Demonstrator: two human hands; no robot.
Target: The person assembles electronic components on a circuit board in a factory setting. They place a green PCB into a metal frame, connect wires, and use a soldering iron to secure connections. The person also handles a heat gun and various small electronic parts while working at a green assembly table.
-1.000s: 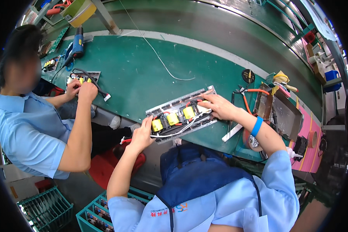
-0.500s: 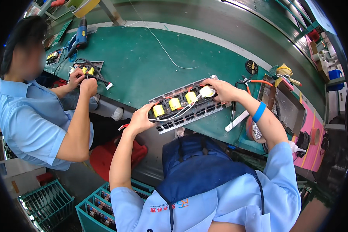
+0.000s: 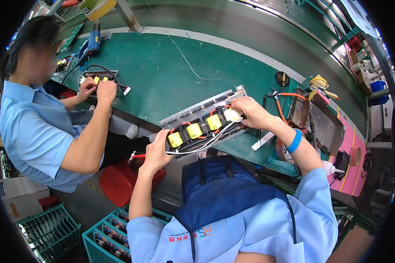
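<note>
I hold a long circuit board assembly [image 3: 196, 108] by its two ends, over the near edge of the bench. My left hand [image 3: 157, 152] grips its left end, and my right hand [image 3: 251, 112] is closed on the right end, beside a white wrapped part [image 3: 232, 115]. A row of yellow wrapped coils [image 3: 194, 130] sits along the middle, with red leads between them. White wires [image 3: 217, 137] run across the coils' near side to my left hand. Red and white wire ends [image 3: 137, 156] stick out left of that hand. The board is tilted, with its far strip of black parts showing.
Pliers with orange handles [image 3: 280, 103], a black disc [image 3: 282, 79] and a metal tray [image 3: 328, 127] lie to the right. At left, a co-worker [image 3: 52, 127] handles a similar board [image 3: 102, 79] near a blue heat gun [image 3: 94, 38]. A red stool [image 3: 118, 186] and green racks [image 3: 105, 234] stand below.
The assembly has shifted slightly left and tipped, so its far strip shows more and its near strip is mostly hidden. Both my hands keep hold. The co-worker's right-side hand has moved up onto their board.
</note>
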